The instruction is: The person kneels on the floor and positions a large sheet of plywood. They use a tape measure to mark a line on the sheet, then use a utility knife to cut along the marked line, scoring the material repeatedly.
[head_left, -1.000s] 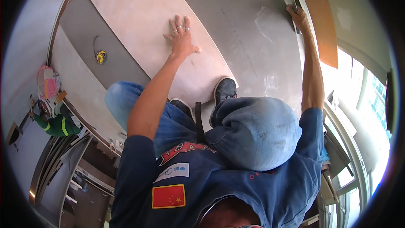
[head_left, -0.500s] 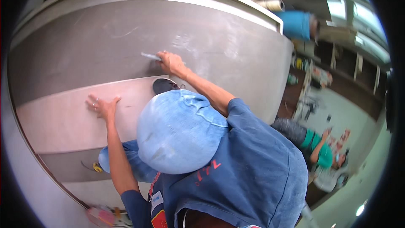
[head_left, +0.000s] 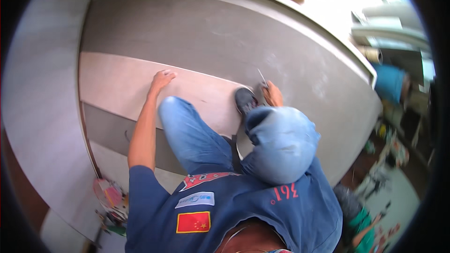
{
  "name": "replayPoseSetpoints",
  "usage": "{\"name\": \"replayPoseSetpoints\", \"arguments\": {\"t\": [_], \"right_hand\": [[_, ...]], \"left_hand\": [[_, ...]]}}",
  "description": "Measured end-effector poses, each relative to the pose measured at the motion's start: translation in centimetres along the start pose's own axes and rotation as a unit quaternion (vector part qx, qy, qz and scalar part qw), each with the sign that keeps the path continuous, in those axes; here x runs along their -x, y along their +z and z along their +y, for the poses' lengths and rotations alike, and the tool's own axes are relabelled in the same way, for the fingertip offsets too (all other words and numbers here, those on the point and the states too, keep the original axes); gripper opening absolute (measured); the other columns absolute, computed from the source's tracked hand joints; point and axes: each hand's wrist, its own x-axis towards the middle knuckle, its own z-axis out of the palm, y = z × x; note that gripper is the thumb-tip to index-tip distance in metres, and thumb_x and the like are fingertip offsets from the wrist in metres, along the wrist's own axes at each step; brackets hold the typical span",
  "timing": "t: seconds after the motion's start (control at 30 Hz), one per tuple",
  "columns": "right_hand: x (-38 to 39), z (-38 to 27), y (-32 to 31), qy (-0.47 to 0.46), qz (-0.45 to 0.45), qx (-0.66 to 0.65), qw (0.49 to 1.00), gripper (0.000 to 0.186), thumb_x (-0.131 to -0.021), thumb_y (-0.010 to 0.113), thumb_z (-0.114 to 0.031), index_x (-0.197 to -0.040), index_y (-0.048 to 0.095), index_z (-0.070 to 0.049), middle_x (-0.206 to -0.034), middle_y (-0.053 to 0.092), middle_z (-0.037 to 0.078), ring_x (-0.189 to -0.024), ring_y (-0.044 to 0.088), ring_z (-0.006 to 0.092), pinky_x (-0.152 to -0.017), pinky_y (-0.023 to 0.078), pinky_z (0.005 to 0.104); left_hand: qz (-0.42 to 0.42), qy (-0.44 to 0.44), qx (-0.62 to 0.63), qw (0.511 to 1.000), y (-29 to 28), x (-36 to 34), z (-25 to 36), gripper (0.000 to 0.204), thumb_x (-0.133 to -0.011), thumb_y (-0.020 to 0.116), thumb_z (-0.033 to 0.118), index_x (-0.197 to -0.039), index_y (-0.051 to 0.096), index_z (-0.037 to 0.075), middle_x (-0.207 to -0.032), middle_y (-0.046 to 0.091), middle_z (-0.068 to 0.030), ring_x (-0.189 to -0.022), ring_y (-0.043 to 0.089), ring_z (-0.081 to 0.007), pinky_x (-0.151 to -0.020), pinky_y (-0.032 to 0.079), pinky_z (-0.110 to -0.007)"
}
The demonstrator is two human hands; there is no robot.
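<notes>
A long pale wooden board (head_left: 119, 77) lies on a larger grey-brown sheet (head_left: 187, 28). My left hand (head_left: 162, 79) rests on the pale board close to its far edge. Its fingers point to the right and hold nothing. To the right, beyond the board's end, my right hand (head_left: 273, 94) grips a slim knife-like tool (head_left: 262, 78). The tool's thin end points up and to the left over the grey-brown sheet. My dark shoe (head_left: 246, 100) stands on the pale board's right end, beside my right hand.
A pale raised frame edge (head_left: 262, 2) runs along the far side. A white panel (head_left: 44, 89) stands at the left. Pink and other small items (head_left: 110, 194) lie at the lower left. At the lower right is another person in green (head_left: 363, 229); a blue roll (head_left: 389, 82) sits farther back.
The view has swung, moving the scene rightward. My left hand has gone from spread fingers on the board's middle to its far edge. My right hand is now closer to my shoe.
</notes>
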Motion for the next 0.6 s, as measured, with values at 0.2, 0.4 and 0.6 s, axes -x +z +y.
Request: {"name": "replayPoseSetpoints", "arguments": {"t": [0.2, 0.4, 0.6], "right_hand": [[-5.1, -5.0, -3.5, -0.1, -0.023, -0.015, 0.995, 0.04, -0.086, 0.065, -0.024, -0.121, 0.058, -0.007, -0.091, 0.066, 0.025, -0.088, 0.064, 0.0427, -0.078, 0.049, 0.0499], [-12.3, -11.8, -5.6, -0.165, -0.042, 0.085, 0.982, 0.046, -0.082, 0.067, -0.015, -0.125, 0.053, -0.005, -0.099, 0.065, 0.024, -0.092, 0.064, 0.0402, -0.08, 0.05, 0.0474], [-17.8, -19.6, -2.6, -0.257, -0.071, 0.154, 0.951, 0.049, -0.082, 0.065, -0.011, -0.128, 0.05, -0.007, -0.109, 0.063, 0.021, -0.099, 0.062, 0.0401, -0.084, 0.049, 0.0482]], "left_hand": [[0.268, -0.029, -0.007, 0.963, -2.3, 3.2, -5.3, 0.069, -0.083, 0.069, 0.041, -0.132, 0.054, -0.004, -0.138, 0.051, -0.026, -0.129, 0.05, -0.0364, -0.107, 0.042, -0.039], [0.436, -0.103, 0.028, 0.893, -1.0, 2.4, -10.4, 0.061, -0.087, 0.066, 0.033, -0.137, 0.049, 0.002, -0.15, 0.037, -0.0212, -0.142, 0.033, -0.0338, -0.114, 0.028, -0.054], [0.525, -0.155, 0.012, 0.836, -2.4, -1.1, -8.8, 0.056, -0.09, 0.061, 0.028, -0.139, 0.046, 0.005, -0.155, 0.03, -0.0152, -0.146, 0.024, -0.0354, -0.114, 0.018, -0.066]]}}
